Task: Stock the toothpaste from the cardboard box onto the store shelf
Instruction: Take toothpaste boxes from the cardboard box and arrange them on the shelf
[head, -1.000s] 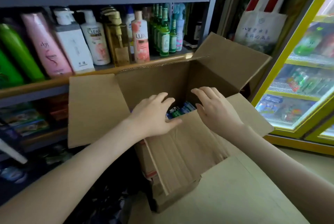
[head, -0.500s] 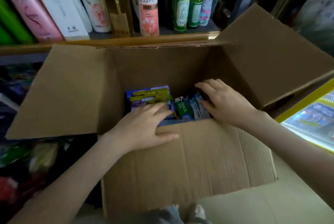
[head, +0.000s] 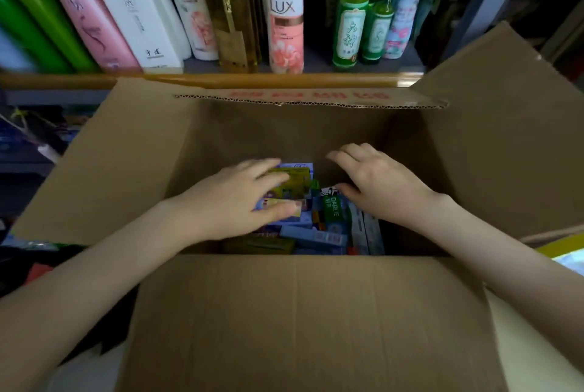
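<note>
An open cardboard box (head: 284, 312) stands in front of the store shelf (head: 221, 79), with several toothpaste cartons lying jumbled at its bottom. My left hand (head: 230, 198) is down inside and grips a blue and yellow toothpaste pack (head: 298, 178), fingers over its far side and thumb on its near edge. My right hand (head: 379, 183) is inside too, to the right, fingers curved downward. Its thumb touches the top of a green Darlie toothpaste carton (head: 331, 209), and it holds nothing that I can see.
The shelf behind the box is packed with shampoo and body-wash bottles, among them a pink LUX bottle (head: 286, 12) and green glass bottles (head: 350, 18). Box flaps stick out to all sides. A yellow cooler frame (head: 562, 249) shows at the right edge.
The view has moved in over the box. Both hands went from the near flap down into the box; my left hand now has its fingers round the blue and yellow pack.
</note>
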